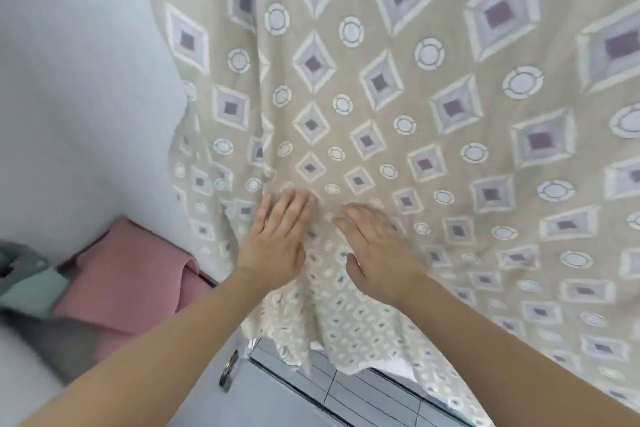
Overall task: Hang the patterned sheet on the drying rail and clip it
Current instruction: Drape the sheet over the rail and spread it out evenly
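1. Nearest the camera, two bare forearms reach forward from the lower edge; below and between them lie a pale tiled floor point(367, 392) and a round metal fitting point(229, 371) at lower left.
2. Left hand point(273, 243): palm laid flat on the cloth, fingers extended and close together; it presses rather than grips, and nothing is pinched between the fingers.
3. Right hand point(377, 246): likewise spread flat on the fabric, thumb out to the side; slightly blurred, so whether a fold is caught beneath the palm cannot be told.
4. Patterned sheet point(398, 107): beige ground with diamonds and rings; it hangs from above the frame down to a gathered, crumpled lower edge just beyond the forearms, filling the centre and right; the rail itself and any clips are out of view, so whether it is clipped cannot be told.
5. Handling, as judged: the cloth appears thin, soft and light; it drapes in loose folds and should slide readily over a rail; best taken by pinching the side hem or upper edge, both hands well apart, to pull it even.
6. Far left: a plain white wall point(79, 80); near its foot, pink cloth point(131, 274) beside a grey-green item point(27, 281), unidentifiable.
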`<act>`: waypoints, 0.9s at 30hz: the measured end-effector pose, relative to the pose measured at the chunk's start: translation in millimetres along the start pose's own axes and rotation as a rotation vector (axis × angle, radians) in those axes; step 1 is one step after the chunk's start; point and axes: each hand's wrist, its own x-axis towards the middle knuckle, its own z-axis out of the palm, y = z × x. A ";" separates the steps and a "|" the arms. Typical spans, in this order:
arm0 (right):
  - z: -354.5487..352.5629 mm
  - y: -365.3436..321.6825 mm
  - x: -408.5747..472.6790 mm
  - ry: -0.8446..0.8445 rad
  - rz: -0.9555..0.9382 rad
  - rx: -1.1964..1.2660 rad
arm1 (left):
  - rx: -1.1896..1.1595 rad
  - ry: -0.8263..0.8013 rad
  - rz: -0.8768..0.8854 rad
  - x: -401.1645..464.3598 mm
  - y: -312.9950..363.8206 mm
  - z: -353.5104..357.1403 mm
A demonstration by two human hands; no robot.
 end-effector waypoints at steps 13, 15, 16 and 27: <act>2.9 -91.7 136.9 0.200 -0.447 -0.335 | -1.786 -0.181 -1.095 -3.1 -167.1 8.6; 3.0 -106.9 154.6 0.225 -0.480 -0.370 | -1.775 -0.315 -0.997 -6.8 -172.1 11.4; 1.4 -114.3 163.4 0.234 -0.485 -0.386 | -1.740 -0.308 -0.995 -8.6 -175.0 9.5; -71.4 -181.9 289.4 -0.055 -0.212 -0.682 | -0.500 -0.330 0.034 -38.4 -197.7 -3.8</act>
